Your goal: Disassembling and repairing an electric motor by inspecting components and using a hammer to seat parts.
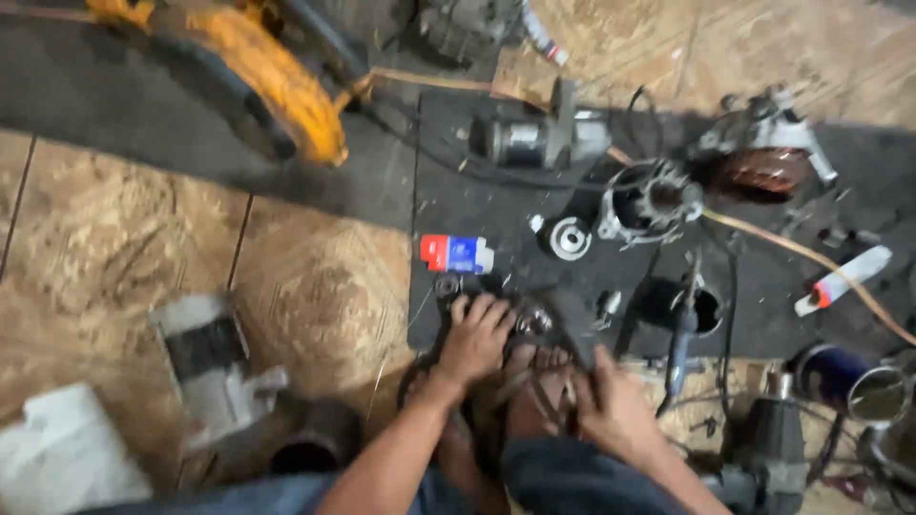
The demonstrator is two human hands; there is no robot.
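Both your hands work at the near edge of the black mat [496,205]: your left hand [474,340] lies spread over a round metal part [534,321], your right hand [615,408] curled beside it, grip unclear.

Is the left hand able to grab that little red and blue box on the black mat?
Probably yes. The left hand lies just below the red and blue box, with only small parts on the mat between.

small box [457,254] left of pulley [570,237] (both on mat [534,315]), tube [844,279] far right
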